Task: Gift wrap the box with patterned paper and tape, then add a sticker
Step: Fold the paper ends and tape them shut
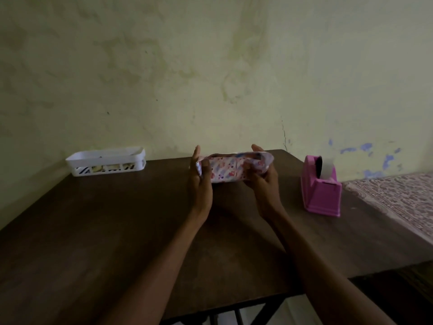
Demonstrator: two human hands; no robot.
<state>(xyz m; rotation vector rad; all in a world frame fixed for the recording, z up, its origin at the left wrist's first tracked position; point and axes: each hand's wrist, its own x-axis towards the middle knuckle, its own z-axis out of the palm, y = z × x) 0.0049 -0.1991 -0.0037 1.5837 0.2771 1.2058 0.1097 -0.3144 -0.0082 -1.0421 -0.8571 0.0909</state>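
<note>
A: How is the wrapped box (230,168) held?
B: It is gripped at both ends by the left hand (200,179) and right hand (263,179), toward the far middle of the surface (117,231).
A: What failure is expected?
B: The end folds may spring open if one grip is released for the tape dispenser (319,191).

The patterned paper (230,170) hides the box; white basket (105,161) contents are indistinct.

A pink-and-blue splotched white paper (230,168), pink dispenser (321,194), white basket (106,161) and dark brown table (93,231) are seen.
</note>
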